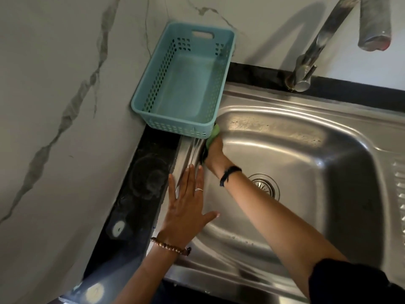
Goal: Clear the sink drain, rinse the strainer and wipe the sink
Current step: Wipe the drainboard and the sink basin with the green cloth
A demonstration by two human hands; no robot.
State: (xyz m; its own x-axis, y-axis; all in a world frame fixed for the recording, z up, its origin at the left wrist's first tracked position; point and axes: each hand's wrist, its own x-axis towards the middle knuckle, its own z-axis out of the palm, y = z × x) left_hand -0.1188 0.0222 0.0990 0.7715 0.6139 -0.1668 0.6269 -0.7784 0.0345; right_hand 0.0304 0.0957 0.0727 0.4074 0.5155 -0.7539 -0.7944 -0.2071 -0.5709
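Note:
A stainless steel sink (pixel 295 148) fills the right half of the view. Its round drain strainer (pixel 266 186) sits in the basin floor, partly hidden behind my right forearm. My right hand (pixel 213 153) presses a green sponge (pixel 213 133) against the sink's left rim, near the far left corner. My left hand (pixel 186 207) lies flat with fingers spread on the sink's left rim, holding nothing, just in front of the right hand.
An empty teal plastic basket (pixel 184 80) stands on the black counter (pixel 142 189) in the far left corner, its near end touching the sponge. A metal faucet (pixel 317 44) rises at the back right. Marble-patterned wall (pixel 65 106) runs along the left. A ribbed drainboard (pixel 397 187) lies right.

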